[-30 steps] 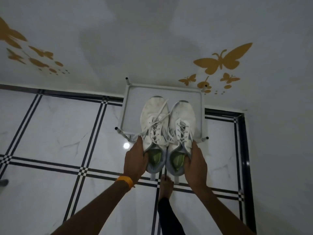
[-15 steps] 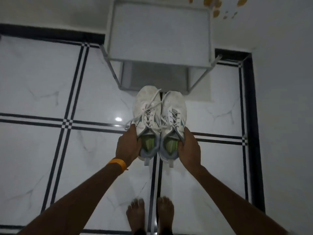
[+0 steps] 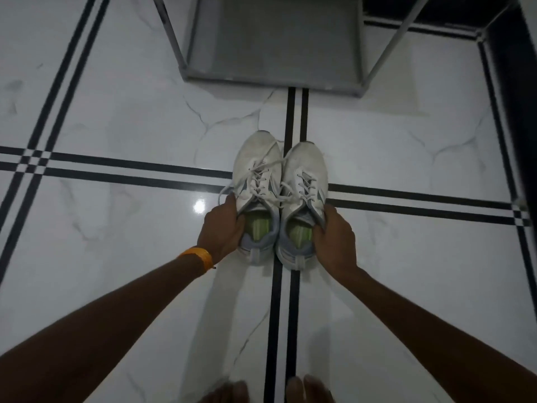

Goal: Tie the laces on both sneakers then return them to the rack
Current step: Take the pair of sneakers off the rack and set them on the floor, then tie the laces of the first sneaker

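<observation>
Two white sneakers with green insoles sit side by side, toes pointing away from me, low over the tiled floor. My left hand [image 3: 223,228] grips the outer side of the left sneaker [image 3: 258,181] near its heel. My right hand [image 3: 334,237] grips the outer side of the right sneaker [image 3: 305,184] the same way. The white laces lie loose and untied, one strand trailing off to the left. The grey metal rack [image 3: 273,74] stands just beyond the sneakers at the top of the view; only its lower shelf and legs show.
The floor is glossy white marble tile with black double stripes. A dark skirting and wall run along the right edge [image 3: 523,112]. My bare toes [image 3: 305,391] show at the bottom edge.
The sneakers came off the rack's top shelf and were lowered toward the floor in front of it. Both hands kept their hold throughout, and my view tilted downward.
</observation>
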